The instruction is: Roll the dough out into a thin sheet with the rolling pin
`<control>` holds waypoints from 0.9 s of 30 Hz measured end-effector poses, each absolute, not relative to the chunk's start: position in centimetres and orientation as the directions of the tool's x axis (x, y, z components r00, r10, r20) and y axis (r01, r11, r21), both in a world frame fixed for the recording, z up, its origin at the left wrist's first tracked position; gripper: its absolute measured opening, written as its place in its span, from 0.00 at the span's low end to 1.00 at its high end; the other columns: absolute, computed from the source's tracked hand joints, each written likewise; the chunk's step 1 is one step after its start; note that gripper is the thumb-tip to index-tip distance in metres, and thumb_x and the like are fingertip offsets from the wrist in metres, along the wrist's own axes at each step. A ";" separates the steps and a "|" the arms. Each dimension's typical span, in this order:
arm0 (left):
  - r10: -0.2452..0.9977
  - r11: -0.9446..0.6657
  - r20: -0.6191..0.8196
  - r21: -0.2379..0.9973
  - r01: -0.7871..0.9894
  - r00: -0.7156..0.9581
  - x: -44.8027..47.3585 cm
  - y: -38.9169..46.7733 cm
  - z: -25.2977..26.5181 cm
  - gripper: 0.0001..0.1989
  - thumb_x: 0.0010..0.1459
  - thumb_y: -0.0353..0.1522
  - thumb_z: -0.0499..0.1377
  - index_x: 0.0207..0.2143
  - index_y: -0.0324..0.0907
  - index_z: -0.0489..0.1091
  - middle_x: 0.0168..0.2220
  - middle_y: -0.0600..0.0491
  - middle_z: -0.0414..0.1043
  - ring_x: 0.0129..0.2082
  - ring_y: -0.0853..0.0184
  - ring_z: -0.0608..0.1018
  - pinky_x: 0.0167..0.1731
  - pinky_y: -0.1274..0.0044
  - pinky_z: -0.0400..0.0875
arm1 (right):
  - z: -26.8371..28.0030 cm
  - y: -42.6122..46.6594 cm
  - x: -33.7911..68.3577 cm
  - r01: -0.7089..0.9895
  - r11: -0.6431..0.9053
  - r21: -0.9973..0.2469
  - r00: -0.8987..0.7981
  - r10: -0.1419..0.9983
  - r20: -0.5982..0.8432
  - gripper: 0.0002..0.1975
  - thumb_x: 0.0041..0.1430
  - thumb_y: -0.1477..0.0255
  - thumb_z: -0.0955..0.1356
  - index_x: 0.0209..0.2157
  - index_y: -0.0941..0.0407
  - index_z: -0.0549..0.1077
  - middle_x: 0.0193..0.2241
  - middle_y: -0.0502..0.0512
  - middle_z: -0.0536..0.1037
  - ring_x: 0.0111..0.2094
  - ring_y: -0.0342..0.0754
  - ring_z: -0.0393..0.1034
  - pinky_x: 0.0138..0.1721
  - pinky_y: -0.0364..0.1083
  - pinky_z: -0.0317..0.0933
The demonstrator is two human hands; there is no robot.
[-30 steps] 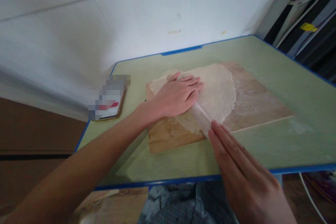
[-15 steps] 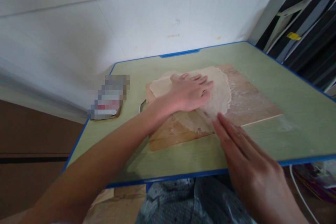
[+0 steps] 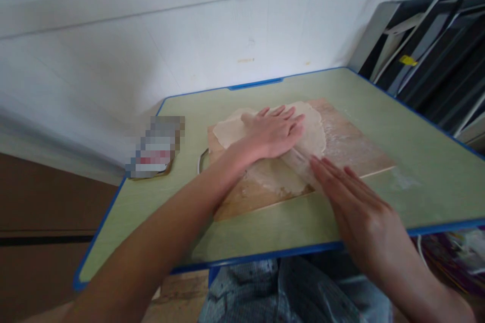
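A thin, wide sheet of pale dough (image 3: 231,128) lies on a floured wooden board (image 3: 356,146). A pale rolling pin (image 3: 301,165) rests slantwise across the dough, its middle hidden beneath my left hand. My left hand (image 3: 275,133) presses flat on the pin, palm down, fingers stretched out and spread over the dough. At the pin's near end, my right hand (image 3: 350,197) leans on it with straight fingers, not wrapped around it. Some dough shows below my left wrist, near the board's front edge.
The board sits on a light green table (image 3: 413,136) with a blue rim, against a white wall (image 3: 212,35). A blurred-out flat object (image 3: 157,149) lies at the table's left. A metal handle (image 3: 200,161) shows at the board's left edge. Dark panels (image 3: 435,55) lean at the right.
The view has shifted slightly. Against the board, the rolling pin has rolled a little to the right under my hands. My right hand's fingers lie farther along its near end.
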State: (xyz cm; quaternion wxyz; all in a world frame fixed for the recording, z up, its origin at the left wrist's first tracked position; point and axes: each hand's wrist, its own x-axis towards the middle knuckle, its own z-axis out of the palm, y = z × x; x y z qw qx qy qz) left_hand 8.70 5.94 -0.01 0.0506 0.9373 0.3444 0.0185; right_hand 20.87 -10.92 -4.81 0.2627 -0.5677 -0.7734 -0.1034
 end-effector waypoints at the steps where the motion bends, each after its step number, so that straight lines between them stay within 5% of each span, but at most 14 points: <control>1: 0.645 -0.757 -0.004 0.130 0.640 0.764 10.1 6.5 0.0 0.26 0.67 0.41 0.34 0.63 0.44 0.52 0.66 0.51 0.47 0.66 0.63 0.51 0.62 0.65 0.44 | -4.9 -10.4 21.5 0.944 0.295 -0.148 -0.178 0.832 0.525 0.23 0.61 0.83 0.56 0.58 0.66 0.61 0.54 0.65 0.70 0.57 0.51 0.61 0.56 0.57 0.60; 9: 0.630 -0.759 -0.054 0.167 0.629 0.774 15.6 9.5 0.0 0.30 0.66 0.43 0.34 0.56 0.37 0.63 0.58 0.43 0.64 0.58 0.56 0.66 0.54 0.64 0.61 | -4.8 -8.0 23.1 0.993 0.117 -0.009 -0.094 0.843 0.530 0.18 0.65 0.73 0.57 0.51 0.67 0.67 0.46 0.69 0.76 0.46 0.54 0.73 0.51 0.56 0.64; 17: 0.658 -0.728 -0.177 0.098 0.679 0.732 10.0 6.0 0.3 0.34 0.64 0.50 0.34 0.65 0.42 0.47 0.67 0.45 0.40 0.66 0.52 0.47 0.61 0.58 0.44 | -4.2 -9.3 21.5 0.977 0.170 0.129 -0.213 0.803 0.556 0.18 0.63 0.73 0.61 0.52 0.67 0.67 0.48 0.68 0.75 0.48 0.55 0.72 0.47 0.54 0.67; 24: 0.528 -0.829 -0.136 0.131 0.544 0.838 4.9 3.6 0.5 0.30 0.67 0.45 0.31 0.66 0.43 0.40 0.67 0.49 0.40 0.67 0.66 0.44 0.63 0.69 0.42 | -4.0 -7.9 21.8 0.971 0.211 0.113 -0.237 0.797 0.555 0.19 0.64 0.72 0.59 0.52 0.66 0.68 0.52 0.66 0.72 0.54 0.56 0.65 0.54 0.57 0.60; 27: 0.599 -0.786 -0.077 0.135 0.603 0.797 6.0 5.6 0.2 0.29 0.67 0.44 0.32 0.65 0.43 0.44 0.67 0.50 0.40 0.67 0.64 0.43 0.63 0.66 0.39 | -3.6 -5.5 23.0 0.981 0.188 0.044 -0.186 0.859 0.478 0.21 0.66 0.68 0.55 0.50 0.63 0.70 0.50 0.65 0.74 0.51 0.56 0.69 0.52 0.56 0.62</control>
